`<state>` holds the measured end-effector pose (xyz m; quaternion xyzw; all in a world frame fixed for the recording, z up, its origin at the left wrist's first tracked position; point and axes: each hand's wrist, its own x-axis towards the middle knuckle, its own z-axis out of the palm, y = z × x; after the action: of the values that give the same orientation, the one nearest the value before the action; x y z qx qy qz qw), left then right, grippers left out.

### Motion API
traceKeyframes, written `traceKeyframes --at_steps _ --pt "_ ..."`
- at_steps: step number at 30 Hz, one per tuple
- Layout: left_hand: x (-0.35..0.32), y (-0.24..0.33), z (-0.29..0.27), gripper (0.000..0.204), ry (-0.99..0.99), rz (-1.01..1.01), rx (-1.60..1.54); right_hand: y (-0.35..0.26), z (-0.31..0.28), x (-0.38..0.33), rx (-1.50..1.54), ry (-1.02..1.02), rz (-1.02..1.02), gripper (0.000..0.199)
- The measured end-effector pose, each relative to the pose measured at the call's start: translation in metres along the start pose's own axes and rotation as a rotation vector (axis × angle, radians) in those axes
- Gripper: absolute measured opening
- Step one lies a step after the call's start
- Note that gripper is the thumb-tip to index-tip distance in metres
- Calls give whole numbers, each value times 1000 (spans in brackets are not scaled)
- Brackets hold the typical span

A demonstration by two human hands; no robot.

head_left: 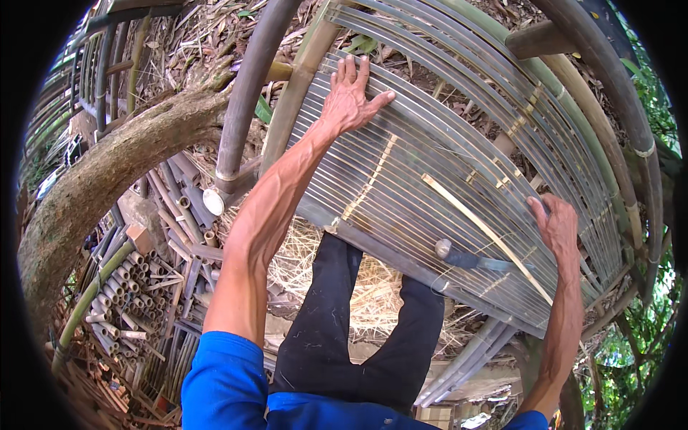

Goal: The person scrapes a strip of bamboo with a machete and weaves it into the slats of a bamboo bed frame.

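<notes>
A slatted bamboo panel point(401, 168) lies in front of me, made of thin strips on a bamboo frame. My left hand point(351, 97) rests flat with spread fingers on the strips near the frame's upper left. At the right, my right hand point(557, 222) has its fingers curled round the end of a bamboo slat point(502, 172), thumb on top; the fingertips are partly hidden. A loose pale bamboo strip point(476, 223) lies slantwise across the slats. Beside it is a knife point(469, 258) with a dark, round-ended handle, its blade partly under the pale strip.
Thick bamboo poles point(251, 86) rise around the panel. A curved tree trunk point(107, 165) stands at the left, above a heap of cut bamboo tubes point(122, 294). Straw point(376, 290) covers the ground between my legs. Green foliage point(638, 344) grows at the right.
</notes>
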<state>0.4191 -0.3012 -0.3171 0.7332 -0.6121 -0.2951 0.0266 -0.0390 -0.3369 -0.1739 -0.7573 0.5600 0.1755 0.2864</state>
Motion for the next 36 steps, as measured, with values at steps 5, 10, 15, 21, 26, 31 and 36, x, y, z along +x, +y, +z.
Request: traceKeyframes --at_steps 5,10,15,21,26,31,36 --pt "-1 3 -3 111 36 5 -36 1 3 3 19 -11 20 43" --pt "3 8 -3 111 -35 -7 -14 23 19 13 152 204 -124 40" --pt "-8 -2 1 109 44 -9 18 -24 40 11 235 503 -27 39" --pt "1 7 2 107 -32 27 67 -18 82 14 38 533 -12 30" --pt "-4 3 -3 106 -18 24 124 -18 65 18 282 429 -31 33" --pt "0 6 -2 104 -9 19 123 -48 43 32 180 360 -41 36" --pt "-4 1 -6 103 -8 36 151 -55 52 30 308 46 23 47"
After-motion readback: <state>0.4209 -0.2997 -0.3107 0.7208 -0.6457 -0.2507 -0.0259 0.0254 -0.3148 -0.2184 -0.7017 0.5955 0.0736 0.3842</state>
